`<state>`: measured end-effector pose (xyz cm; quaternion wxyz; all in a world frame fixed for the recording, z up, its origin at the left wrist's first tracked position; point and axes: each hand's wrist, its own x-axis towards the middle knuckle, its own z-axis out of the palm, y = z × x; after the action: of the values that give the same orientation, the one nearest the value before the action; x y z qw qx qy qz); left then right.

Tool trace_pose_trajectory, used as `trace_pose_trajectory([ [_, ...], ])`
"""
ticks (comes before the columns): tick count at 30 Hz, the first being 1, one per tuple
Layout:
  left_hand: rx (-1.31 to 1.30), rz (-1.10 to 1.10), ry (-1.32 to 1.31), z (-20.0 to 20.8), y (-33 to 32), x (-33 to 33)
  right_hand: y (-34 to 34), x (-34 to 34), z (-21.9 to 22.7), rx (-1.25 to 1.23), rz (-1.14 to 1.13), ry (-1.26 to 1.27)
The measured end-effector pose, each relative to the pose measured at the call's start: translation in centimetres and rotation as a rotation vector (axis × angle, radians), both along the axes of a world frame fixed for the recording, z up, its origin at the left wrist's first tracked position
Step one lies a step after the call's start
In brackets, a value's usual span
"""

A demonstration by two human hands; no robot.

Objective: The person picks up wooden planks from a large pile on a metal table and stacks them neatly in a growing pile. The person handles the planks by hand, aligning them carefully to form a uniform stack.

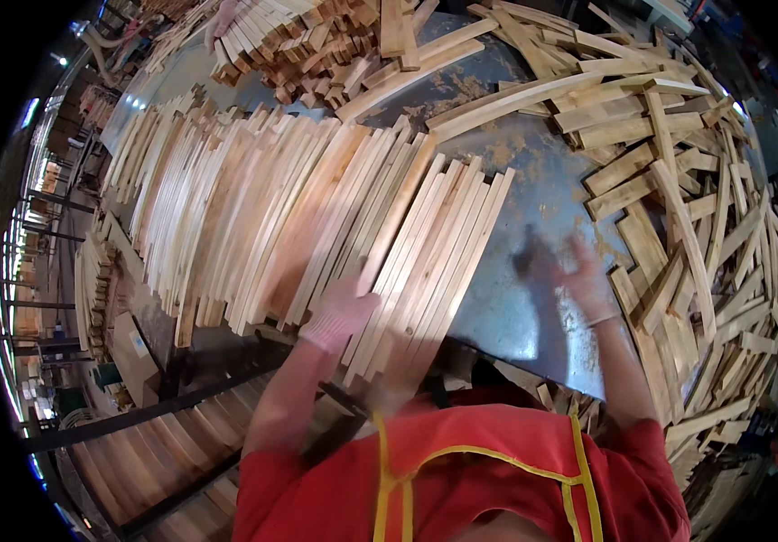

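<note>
My left hand [342, 312], in a pale pinkish knit glove, lies on the near part of a row of wooden strips [294, 217], its fingers stretched out. Just right of its fingers is a group of lighter strips [438, 253], side by side and slightly apart from the darker ones. My right hand [580, 282], gloved and somewhat blurred, hovers over the bare metal tabletop [506, 307] with fingers spread and nothing in them. Its shadow falls on the metal to its left.
A jumbled heap of loose boards [669, 181] covers the right side. Stacked wood pieces [316, 41] stand at the far side, where another person's gloved hand [223, 16] shows. Below left is a dark metal frame [163, 411] over more boards.
</note>
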<state>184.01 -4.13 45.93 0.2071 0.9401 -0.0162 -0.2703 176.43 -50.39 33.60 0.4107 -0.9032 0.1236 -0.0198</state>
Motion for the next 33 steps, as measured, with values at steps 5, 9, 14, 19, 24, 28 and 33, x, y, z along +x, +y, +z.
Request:
trace_pose_trajectory([
  [5, 0.383, 0.030, -0.425, -5.7, 10.1, 1.2, -22.6, 0.8, 7.9, -0.936, -0.369, -0.013],
  [9, 0.727, 0.350, -0.253, -4.1, 14.6, 2.8, -31.5, -2.4, 4.3, -0.868, -0.518, 0.345],
  [14, 0.843, 0.101, -0.577, -4.6, 10.2, 0.8, -29.5, -3.2, 3.4, -0.612, -0.388, 0.396],
  [19, 0.407, -0.208, -0.768, -7.1, 0.6, -4.4, -11.0, -3.5, 5.1, -0.197, -0.161, 0.320],
  [24, 0.129, -0.429, -0.748, -6.6, -6.1, -9.6, 7.1, -3.2, 5.6, 0.166, -0.258, 0.490],
  [28, -0.038, -0.505, -0.741, -8.8, -7.0, -12.2, 15.3, -1.0, 2.8, 0.148, 0.177, 0.378],
  [33, 0.202, -0.550, -0.373, -8.7, -7.6, -12.7, 7.8, -2.3, 5.4, -0.023, 0.210, 0.182],
])
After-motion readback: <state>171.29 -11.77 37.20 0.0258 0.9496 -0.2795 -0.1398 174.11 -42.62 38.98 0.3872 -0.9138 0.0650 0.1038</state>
